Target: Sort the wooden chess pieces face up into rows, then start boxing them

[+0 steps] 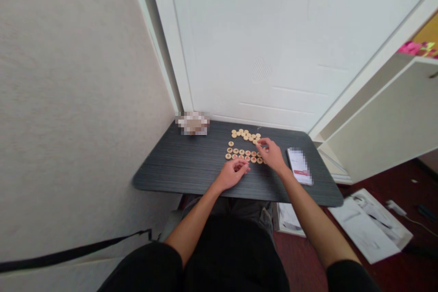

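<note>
On the dark wood-grain table (185, 164) lie round, pale Chinese chess pieces. Two neat rows of them (242, 152) show red and dark characters. One piece (231, 143) sits by itself above the left end of these rows. Behind is a loose cluster of plain-looking pieces (246, 132). My right hand (272, 154) reaches over the right end of the rows, its thumb and fingers closed at a piece (255, 142) on the cluster's near edge. My left hand (233, 174) rests just before the front row, fingers loosely curled and apart, with nothing visible in them.
A blurred phone-like item (300, 166) lies right of my right hand. At the back left corner is a blurred pale object (193, 123). A white panel (246, 54) rises behind the table, a wall (85, 77) stands left. An open white box (372, 223) lies on the floor.
</note>
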The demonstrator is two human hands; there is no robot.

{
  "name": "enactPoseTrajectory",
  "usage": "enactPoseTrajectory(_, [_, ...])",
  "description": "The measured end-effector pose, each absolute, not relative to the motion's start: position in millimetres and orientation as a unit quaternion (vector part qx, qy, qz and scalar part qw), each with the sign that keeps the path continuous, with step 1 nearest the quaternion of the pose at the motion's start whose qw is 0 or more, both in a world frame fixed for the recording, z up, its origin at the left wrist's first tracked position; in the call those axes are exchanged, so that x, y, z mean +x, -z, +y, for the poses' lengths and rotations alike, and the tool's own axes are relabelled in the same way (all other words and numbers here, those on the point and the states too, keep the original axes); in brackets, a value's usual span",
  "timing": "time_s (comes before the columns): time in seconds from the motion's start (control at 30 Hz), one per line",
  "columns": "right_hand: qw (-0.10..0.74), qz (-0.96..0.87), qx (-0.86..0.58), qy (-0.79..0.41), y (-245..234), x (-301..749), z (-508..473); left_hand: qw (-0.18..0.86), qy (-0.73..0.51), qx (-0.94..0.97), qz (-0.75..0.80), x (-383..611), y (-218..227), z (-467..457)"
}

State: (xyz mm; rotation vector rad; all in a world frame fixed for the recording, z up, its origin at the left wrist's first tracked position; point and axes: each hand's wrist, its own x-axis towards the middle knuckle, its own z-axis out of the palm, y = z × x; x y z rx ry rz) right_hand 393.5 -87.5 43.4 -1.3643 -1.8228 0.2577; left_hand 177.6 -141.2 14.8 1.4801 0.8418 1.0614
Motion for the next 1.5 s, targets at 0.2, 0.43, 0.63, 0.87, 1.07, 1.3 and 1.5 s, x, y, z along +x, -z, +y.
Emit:
enactPoseTrajectory(0.2, [0.311, -0.784, -0.511, -0.163, -44.0, 353.6, -51.4, 0.512, -0.432, 0.643, 0.372, 177.7, -18.4, -145.6])
enactPoseTrajectory(0.43, [0.237, -0.798, -0.525, -0.175, -38.5, 330.5, -25.8, 0.514, -0.436, 0.64, 0.371, 177.0, -20.1, -146.2])
enactPoseTrajectory(0.63, [0.212, -0.809, -0.524, -0.161, -39.5, 330.6, -20.8, 0.509, -0.434, 0.645, 0.37, 176.2, -22.8, -146.8])
enactPoseTrajectory(0.87, [0.206, -0.84, -0.483, -0.136, -40.1, 326.8, -17.9, 0.505, -0.433, 0.648, 0.371, 176.1, -19.1, -146.7])
enactPoseTrajectory(1.07, [0.176, -0.868, -0.446, -0.132, -33.8, 321.6, -15.7, 0.507, -0.434, 0.646, 0.371, 176.7, -17.4, -146.5])
enactPoseTrajectory(1.3, [0.17, -0.874, -0.442, -0.113, -29.9, 322.3, -17.6, 0.513, -0.439, 0.639, 0.369, 177.3, -18.6, -146.1])
enactPoseTrajectory(1.5, [0.173, -0.877, -0.435, -0.106, -25.4, 319.7, -15.7, 0.517, -0.442, 0.634, 0.369, 177.6, -17.8, -146.0])
